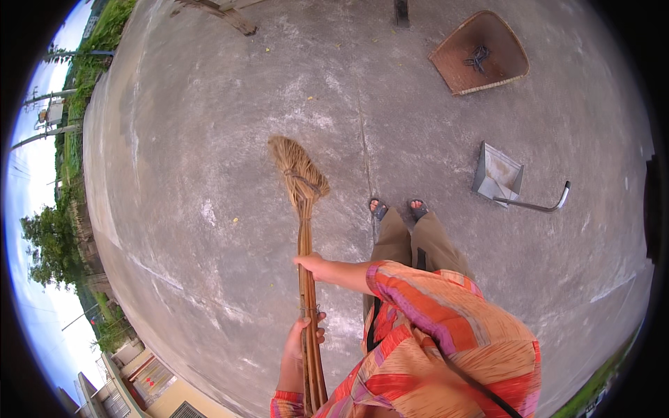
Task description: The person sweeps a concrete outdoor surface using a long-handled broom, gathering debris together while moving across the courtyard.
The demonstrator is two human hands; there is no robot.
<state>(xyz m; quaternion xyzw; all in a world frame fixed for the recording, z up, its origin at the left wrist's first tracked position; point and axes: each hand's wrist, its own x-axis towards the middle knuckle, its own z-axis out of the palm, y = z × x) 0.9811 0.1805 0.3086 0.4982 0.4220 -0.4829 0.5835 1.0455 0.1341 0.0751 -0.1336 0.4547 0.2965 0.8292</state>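
A long broom (300,167) with straw-coloured bristles and a handle of bundled canes reaches out ahead of me on the left, its head over the concrete floor. My right hand (311,265) is closed around the handle, below the bristle head. Nearer my body, my left hand (305,331) wraps the same canes, close to a tie around them. The lower end of the handle runs down beside my patterned sleeve. Whether the bristle tips touch the floor I cannot tell.
To my right lies a metal dustpan (500,171) with a bent handle. Farther off at the right sits a woven scoop basket (488,52) with a dark bundle inside. Wooden legs (233,17) stand at the far left. A seam (364,132) crosses the concrete.
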